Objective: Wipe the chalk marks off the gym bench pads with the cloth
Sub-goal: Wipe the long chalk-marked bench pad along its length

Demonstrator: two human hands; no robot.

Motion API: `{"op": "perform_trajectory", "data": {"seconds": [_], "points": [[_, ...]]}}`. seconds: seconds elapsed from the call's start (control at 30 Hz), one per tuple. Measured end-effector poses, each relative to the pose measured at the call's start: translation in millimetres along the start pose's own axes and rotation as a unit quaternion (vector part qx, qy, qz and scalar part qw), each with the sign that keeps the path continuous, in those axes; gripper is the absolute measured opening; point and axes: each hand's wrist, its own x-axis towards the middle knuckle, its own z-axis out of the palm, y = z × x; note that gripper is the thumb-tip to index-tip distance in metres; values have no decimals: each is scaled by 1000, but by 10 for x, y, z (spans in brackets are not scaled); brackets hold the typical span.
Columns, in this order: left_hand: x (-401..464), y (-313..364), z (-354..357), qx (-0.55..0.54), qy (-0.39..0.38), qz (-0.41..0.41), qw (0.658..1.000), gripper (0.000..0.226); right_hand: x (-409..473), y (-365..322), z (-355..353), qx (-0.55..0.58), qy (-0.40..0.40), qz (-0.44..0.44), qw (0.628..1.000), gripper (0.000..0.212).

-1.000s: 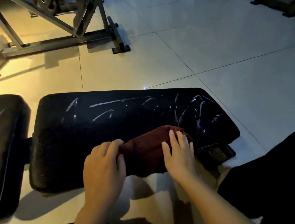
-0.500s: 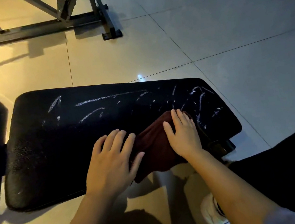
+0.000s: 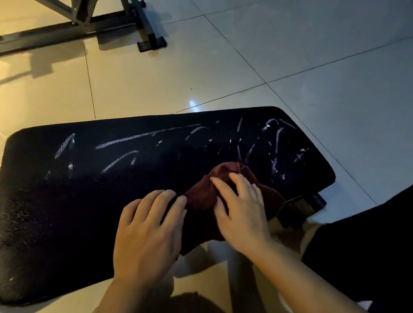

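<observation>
Right now the crumpled dark-red cloth (image 3: 206,198) lies on the near right part of the black padded bench pad (image 3: 49,218), below white chalk marks (image 3: 275,141). Both hands press flat with straight fingers: right hand (image 3: 242,212) on the cloth, left hand (image 3: 147,233) touching its edge.

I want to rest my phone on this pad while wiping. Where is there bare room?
The pad's left half is bare, between its left end and the left hand. Its right part is crowded: both hands, the right on the cloth, with chalk marks beyond.
</observation>
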Motion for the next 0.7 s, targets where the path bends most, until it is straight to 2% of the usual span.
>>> {"op": "perform_trajectory", "data": {"seconds": [0.07, 0.2, 0.3, 0.47, 0.7], "points": [[7, 10, -20, -23, 13, -28, 999, 32, -95, -125, 31, 6, 3, -38, 999, 50], [23, 19, -46, -29, 1, -20, 999, 34, -99, -134, 5, -9, -30, -48, 998, 62], [20, 12, -58, -26, -15, -8, 1000, 39, 81, 22, -77, -18, -62, 20, 998, 53], [27, 10, -62, -9, -84, -14, 996, 56, 453, 365, -216, -41, -53, 146, 987, 53], [74, 40, -33, 20, -162, 4, 987, 66, -105, 59, -178, -18, -63, 46, 997, 54]]}}
